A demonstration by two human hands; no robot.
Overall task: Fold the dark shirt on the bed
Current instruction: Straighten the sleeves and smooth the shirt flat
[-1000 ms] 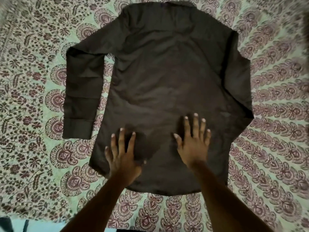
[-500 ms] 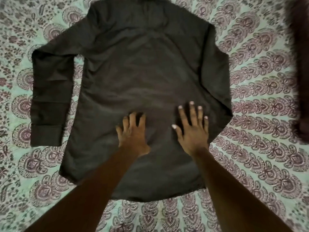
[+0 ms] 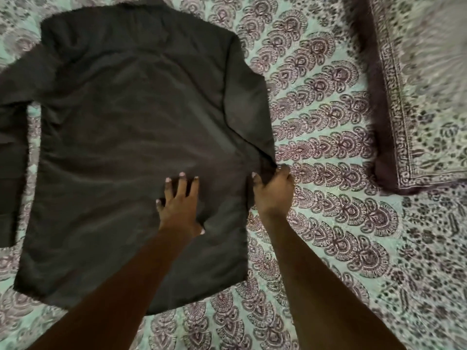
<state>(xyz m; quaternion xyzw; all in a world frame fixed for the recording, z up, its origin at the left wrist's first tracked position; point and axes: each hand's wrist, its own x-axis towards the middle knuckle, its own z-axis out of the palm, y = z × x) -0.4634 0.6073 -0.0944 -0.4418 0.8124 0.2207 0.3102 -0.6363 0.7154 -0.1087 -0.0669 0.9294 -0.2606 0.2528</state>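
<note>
A dark shirt (image 3: 136, 132) lies spread flat on a patterned sheet (image 3: 328, 223) of pale green and maroon. Its collar end is at the far edge of the view and its hem is nearest the person. The garment fills the left and middle of the view.

The left hand (image 3: 180, 207) rests on the lower part of the shirt, palm down, fingers straight and spread, pressing the cloth to the sheet. Just beside it, the right hand (image 3: 274, 190) is curled round the shirt's right edge, where the right sleeve (image 3: 249, 102) ends. It pinches a bunch of dark cloth between thumb and fingers. The fingertips themselves are hidden in the fold.

The right sleeve runs down along the body of the shirt on that side, touching it. The left sleeve (image 3: 12, 160) hangs down the far left, parted from the body by a strip of sheet and cut off by the edge of the view.

Both bare forearms reach in from the bottom. The left one crosses the hem and hides part of it; the right one lies over bare sheet beside the shirt.

A pillow (image 3: 417, 97) in a matching print with a dark border sits at the upper right, well apart from the shirt, with open sheet between them. Motion blur softens the pillow and the collar.
</note>
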